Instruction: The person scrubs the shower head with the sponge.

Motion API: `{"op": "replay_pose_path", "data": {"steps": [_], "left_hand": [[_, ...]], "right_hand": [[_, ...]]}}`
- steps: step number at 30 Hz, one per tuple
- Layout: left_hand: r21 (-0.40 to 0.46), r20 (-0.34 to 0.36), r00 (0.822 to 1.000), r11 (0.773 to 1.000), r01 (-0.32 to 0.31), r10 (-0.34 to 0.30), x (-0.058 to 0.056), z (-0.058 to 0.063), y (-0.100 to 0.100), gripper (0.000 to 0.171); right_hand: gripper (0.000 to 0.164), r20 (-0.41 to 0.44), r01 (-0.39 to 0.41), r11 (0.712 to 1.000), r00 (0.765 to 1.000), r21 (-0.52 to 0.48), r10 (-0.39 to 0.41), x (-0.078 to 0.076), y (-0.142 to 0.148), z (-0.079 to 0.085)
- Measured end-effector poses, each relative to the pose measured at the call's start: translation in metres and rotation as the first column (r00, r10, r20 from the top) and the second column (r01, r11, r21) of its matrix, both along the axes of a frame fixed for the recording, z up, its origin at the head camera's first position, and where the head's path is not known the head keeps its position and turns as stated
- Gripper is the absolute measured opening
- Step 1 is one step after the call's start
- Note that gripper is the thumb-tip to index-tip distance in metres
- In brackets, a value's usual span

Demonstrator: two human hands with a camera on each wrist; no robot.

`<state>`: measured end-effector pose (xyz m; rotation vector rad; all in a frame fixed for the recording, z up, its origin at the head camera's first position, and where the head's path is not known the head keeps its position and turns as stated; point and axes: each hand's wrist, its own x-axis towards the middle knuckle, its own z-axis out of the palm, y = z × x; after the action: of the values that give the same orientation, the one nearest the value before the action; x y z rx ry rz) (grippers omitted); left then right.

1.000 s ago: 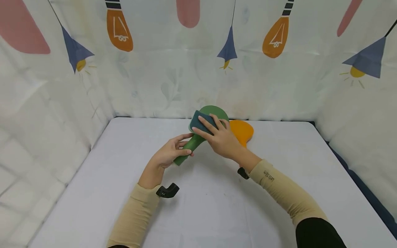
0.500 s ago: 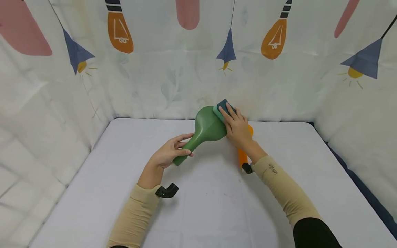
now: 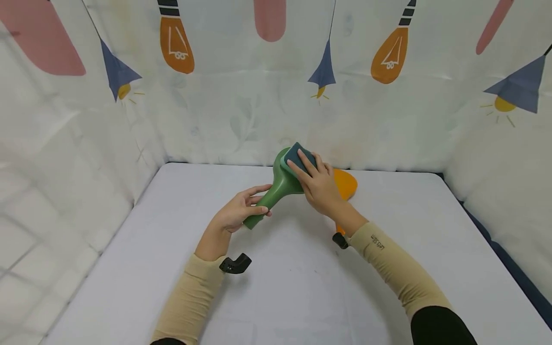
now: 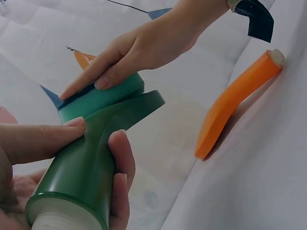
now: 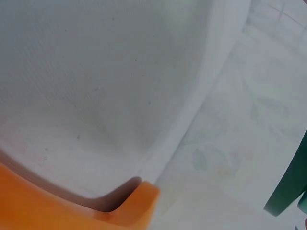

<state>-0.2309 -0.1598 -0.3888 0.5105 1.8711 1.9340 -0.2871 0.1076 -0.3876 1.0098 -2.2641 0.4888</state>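
My left hand grips the handle of a green paddle-shaped thing with a broad round head. It is tilted up, head toward the back wall; the left wrist view shows the handle's hollow end with something pale inside. On the head lies a two-layer sponge, dark blue above and light green below. My right hand holds this sponge against the head, fingers spread over its dark top. Part of the round head is hidden beneath sponge and hand.
An orange thing of similar shape lies on the white-covered table behind my right wrist, partly hidden by it. A printed fabric wall rises along the table's back edge.
My right hand first moved the sponge right to the head's far edge, then brought it back left toward the middle. My left hand keeps its grip and has hardly moved.
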Motion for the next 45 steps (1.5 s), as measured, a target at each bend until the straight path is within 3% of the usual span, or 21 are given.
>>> {"op": "replay_pose_path", "data": {"steps": [6,12,15,19,23,29,36,41,45], "left_hand": [[-0.002,0.001,1.000,1.000,-0.001,0.001,-0.002,-0.001,0.001,0.068],[-0.001,0.005,1.000,1.000,0.000,0.000,0.000,0.000,0.001,0.068],[0.000,0.007,1.000,1.000,0.006,-0.006,0.000,0.000,0.001,0.069],[0.003,0.000,1.000,1.000,0.007,-0.007,0.000,0.000,0.000,0.068],[0.003,0.001,1.000,1.000,0.007,-0.007,-0.001,-0.001,0.000,0.068],[-0.001,0.002,1.000,1.000,0.001,-0.001,0.000,-0.002,0.002,0.067],[0.004,-0.005,1.000,1.000,0.001,-0.001,0.002,0.001,0.004,0.067],[-0.003,-0.006,1.000,1.000,-0.002,0.002,0.003,0.002,0.004,0.066],[-0.013,-0.018,1.000,1.000,-0.004,0.004,0.003,0.004,0.003,0.066]], "right_hand": [[0.046,0.024,-0.003,0.999,1.000,-0.037,0.004,-0.003,0.001,0.003],[0.046,0.034,0.045,0.998,0.998,-0.037,-0.044,-0.007,0.001,0.008],[0.049,-0.016,0.029,0.999,0.999,0.042,-0.029,-0.003,0.000,0.008],[0.053,-0.108,-0.047,0.989,0.992,0.138,0.063,0.001,-0.005,0.007],[0.052,-0.143,-0.079,0.990,0.985,0.117,0.095,-0.002,-0.006,0.005],[0.047,-0.055,-0.056,0.998,0.997,-0.026,0.054,-0.016,0.005,0.000],[0.044,0.107,0.065,0.983,0.993,-0.172,-0.047,-0.028,0.020,-0.002],[0.046,0.153,0.135,0.982,0.982,-0.135,-0.114,-0.025,0.017,0.004],[0.046,0.062,0.092,0.994,0.994,-0.061,-0.088,-0.015,0.005,0.011]]}}
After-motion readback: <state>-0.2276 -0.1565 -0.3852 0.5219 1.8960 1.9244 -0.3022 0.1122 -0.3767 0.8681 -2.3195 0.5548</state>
